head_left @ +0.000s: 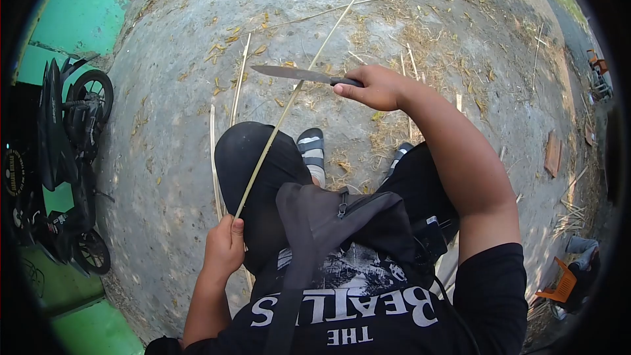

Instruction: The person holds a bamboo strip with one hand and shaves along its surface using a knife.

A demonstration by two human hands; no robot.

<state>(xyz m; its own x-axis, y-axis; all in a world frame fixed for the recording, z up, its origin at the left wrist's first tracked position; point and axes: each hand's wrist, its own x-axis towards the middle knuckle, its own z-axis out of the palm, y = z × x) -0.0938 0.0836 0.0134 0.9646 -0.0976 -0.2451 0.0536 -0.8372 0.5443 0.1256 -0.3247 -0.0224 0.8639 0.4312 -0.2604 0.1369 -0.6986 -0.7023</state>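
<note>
Pale yellow-green, a long thin strip that looks like bamboo (276,135) rises out of the left hand (226,246), whose fingers are curled closely round its near end; it slants forward and rightward across the left knee in black cloth trousers (255,158), passes just left of the right hand (376,87), and ends well beyond both hands; the right hand is closed round the black handle of a long knife with a dull grey metal blade (289,73), thumb along the grip, the tip pointing left; the blade crosses the strip midway along its length, though I cannot tell whether the edge bites into it.

Between the hands, nearer the body, hangs a dark grey fabric bag with a zip (348,213); beyond it, on the near side of the right hand, is a dark strapped sandal (311,146) on the left foot; more pale, narrow slats (240,79) lie on the grey concrete ground (174,98) forward of the left hand; straw-coloured shavings (388,133) are scattered about the right hand; well to its right lies a reddish-brown flat slab (552,154); far left of the left hand stands a black motorcycle (84,112).
</note>
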